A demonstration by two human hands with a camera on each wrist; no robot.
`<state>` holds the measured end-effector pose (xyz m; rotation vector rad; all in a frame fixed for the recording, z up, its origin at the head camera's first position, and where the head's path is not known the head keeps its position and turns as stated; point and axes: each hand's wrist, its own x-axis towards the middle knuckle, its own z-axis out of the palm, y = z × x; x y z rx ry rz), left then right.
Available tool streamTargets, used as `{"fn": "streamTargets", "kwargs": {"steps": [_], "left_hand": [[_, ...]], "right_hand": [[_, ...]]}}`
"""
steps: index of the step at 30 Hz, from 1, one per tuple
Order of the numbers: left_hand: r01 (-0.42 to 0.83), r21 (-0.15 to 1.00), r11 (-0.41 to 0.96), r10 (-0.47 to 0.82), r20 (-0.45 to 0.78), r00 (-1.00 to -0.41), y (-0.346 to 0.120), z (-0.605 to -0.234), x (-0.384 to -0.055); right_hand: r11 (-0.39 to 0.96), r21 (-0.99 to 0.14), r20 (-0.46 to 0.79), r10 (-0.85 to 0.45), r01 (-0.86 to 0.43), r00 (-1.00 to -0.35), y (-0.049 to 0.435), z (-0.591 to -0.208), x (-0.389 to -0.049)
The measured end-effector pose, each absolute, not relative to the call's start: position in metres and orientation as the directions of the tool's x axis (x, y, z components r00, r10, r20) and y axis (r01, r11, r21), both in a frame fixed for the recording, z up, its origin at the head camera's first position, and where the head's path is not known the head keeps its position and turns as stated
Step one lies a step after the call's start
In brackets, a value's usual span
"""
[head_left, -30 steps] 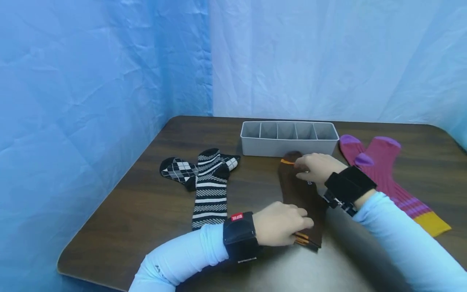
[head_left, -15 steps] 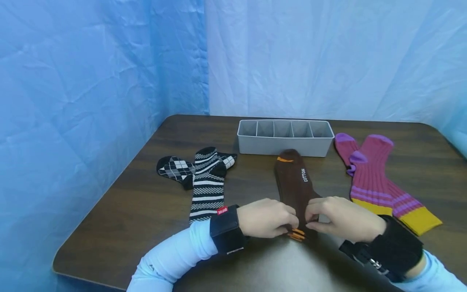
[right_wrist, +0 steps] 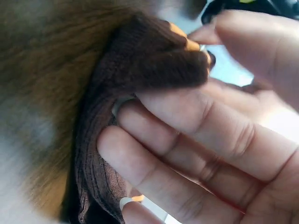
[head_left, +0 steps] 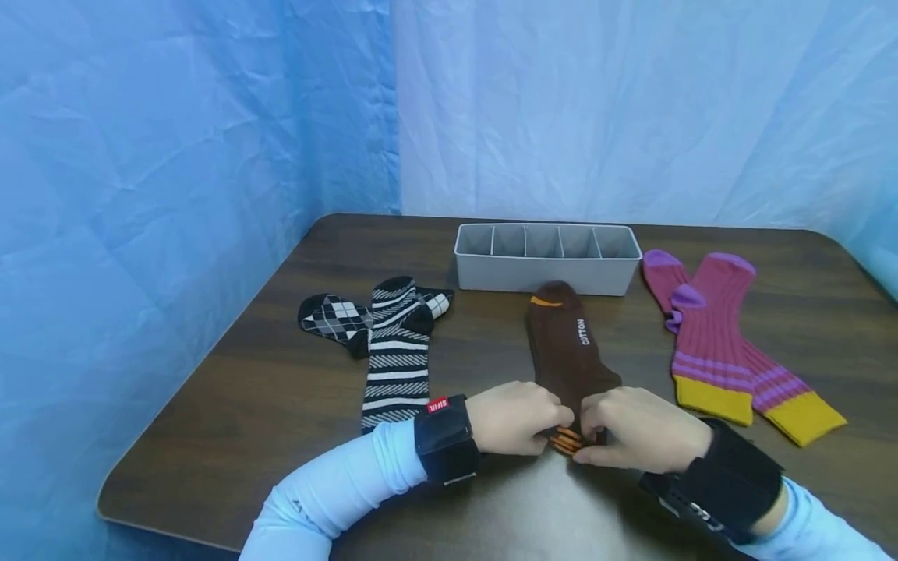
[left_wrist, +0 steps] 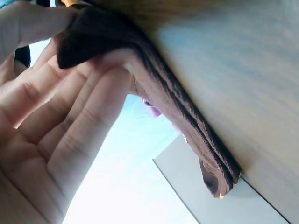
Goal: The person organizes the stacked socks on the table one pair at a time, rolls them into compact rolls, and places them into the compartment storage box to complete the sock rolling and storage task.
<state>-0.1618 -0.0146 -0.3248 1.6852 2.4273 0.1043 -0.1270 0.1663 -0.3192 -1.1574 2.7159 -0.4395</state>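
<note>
A pair of brown socks (head_left: 567, 343), stacked flat with "COTTON" lettering and orange stripes, lies with its toes toward the grey box. At the near, cuff end, my left hand (head_left: 517, 417) pinches the left edge; in the left wrist view the thumb and fingers (left_wrist: 88, 126) have the brown cuff (left_wrist: 88, 42) between them. On the cuff's other side my right hand (head_left: 641, 428) holds the right edge. The right wrist view has the cuff (right_wrist: 168, 70) raised and bent over the fingers (right_wrist: 187, 112), the thumb beside its orange-striped rim.
A grey box (head_left: 547, 273) with several compartments stands behind the brown socks. Crossed black-and-white patterned socks (head_left: 398, 374) lie to the left. Crossed pink-purple socks with yellow cuffs (head_left: 715, 343) lie to the right on the dark wooden table (head_left: 231, 436).
My right hand has come from the upper part of the brown socks down to their cuff and taken hold there. My left hand has shifted slightly left along the cuff end.
</note>
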Motion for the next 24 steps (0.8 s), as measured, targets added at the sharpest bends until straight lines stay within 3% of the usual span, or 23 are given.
{"fn": "streamTargets", "kwargs": {"steps": [10, 16, 20, 24], "left_hand": [[0.809, 0.48, 0.338, 0.94, -0.142, -0.309, -0.023, -0.325, -0.174], [0.757, 0.532, 0.379, 0.925, -0.225, -0.305, -0.029, -0.321, -0.177], [0.704, 0.542, 0.459, 0.888, -0.305, -0.344, -0.033, -0.317, -0.178], [0.669, 0.542, 0.509, 0.86, -0.346, -0.374, -0.033, -0.318, -0.178]], "right_hand": [[0.701, -0.242, -0.022, -0.695, -0.671, -0.719, 0.158, -0.32, -0.122], [0.669, -0.288, 0.019, -0.712, -0.685, -0.702, 0.157, -0.324, -0.124], [0.628, -0.343, 0.037, -0.733, -0.698, -0.679, 0.159, -0.325, -0.126], [0.632, -0.317, 0.049, -0.734, -0.707, -0.678, 0.159, -0.326, -0.126]]}}
